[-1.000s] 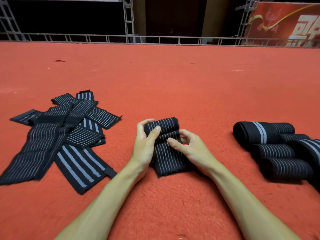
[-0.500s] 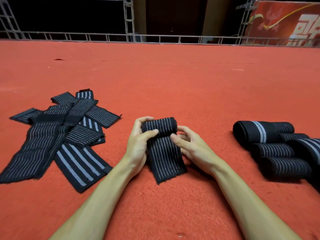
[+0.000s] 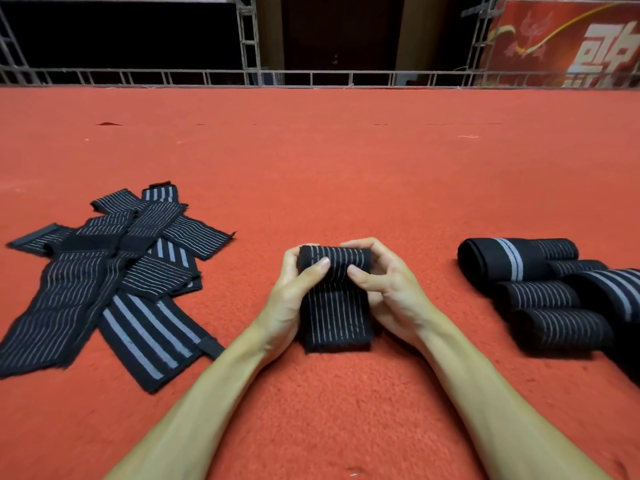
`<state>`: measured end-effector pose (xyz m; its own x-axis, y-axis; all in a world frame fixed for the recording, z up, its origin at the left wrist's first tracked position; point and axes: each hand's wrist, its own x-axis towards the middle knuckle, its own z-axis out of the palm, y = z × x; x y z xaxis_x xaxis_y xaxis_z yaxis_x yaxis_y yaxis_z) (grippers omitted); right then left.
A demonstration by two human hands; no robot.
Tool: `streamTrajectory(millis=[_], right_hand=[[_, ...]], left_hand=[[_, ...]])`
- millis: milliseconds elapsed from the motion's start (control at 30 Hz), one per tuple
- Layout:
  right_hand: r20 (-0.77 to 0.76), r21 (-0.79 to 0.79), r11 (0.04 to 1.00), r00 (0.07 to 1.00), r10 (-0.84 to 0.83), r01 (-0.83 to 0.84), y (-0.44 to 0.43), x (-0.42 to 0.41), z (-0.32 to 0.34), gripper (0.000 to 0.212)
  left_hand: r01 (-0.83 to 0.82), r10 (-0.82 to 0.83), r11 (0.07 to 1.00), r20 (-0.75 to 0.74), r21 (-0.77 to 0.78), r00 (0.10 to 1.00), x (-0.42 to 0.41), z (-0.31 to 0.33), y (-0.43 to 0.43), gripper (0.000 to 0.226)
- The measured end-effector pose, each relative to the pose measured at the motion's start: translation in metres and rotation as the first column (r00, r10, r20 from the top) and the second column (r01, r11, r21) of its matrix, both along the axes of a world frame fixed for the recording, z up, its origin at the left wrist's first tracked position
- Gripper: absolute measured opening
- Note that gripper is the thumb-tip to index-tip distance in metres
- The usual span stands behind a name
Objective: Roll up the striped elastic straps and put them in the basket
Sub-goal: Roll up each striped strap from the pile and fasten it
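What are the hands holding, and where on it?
Left hand and right hand both grip the striped strap by its rolled-up far end, one at each side.

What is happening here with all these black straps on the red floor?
A person is rolling up one striped strap on the red carpet. The left hand and the right hand both grip the rolled part at the far end, while the near end lies flat, not yet rolled. A pile of flat straps waits at the left, and several finished rolls lie together at the right. No basket is in view.
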<state>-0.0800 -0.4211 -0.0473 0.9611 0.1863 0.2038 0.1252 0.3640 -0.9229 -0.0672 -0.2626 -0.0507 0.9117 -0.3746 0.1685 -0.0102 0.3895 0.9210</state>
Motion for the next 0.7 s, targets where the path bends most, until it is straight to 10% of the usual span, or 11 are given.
streamTrajectory(millis=[333,467,700], right_hand=[[0.043,0.012,0.999,0.998,-0.045,0.045,-0.003,0.003,0.001,0.035],[0.053,-0.259,0.937,0.972,-0.228,0.234,0.000,0.007,-0.002,0.040],[-0.027,-0.043,0.980,0.981,-0.194,0.193,-0.002,0.004,0.002,0.037]], left_hand=[[-0.014,0.018,0.999,0.092,-0.047,0.996,0.004,0.001,0.003,0.046],[0.000,0.005,0.999,0.111,-0.044,0.994,0.006,0.000,0.006,0.048],[-0.016,0.017,0.999,0.041,-0.039,0.999,0.010,-0.002,0.005,0.057]])
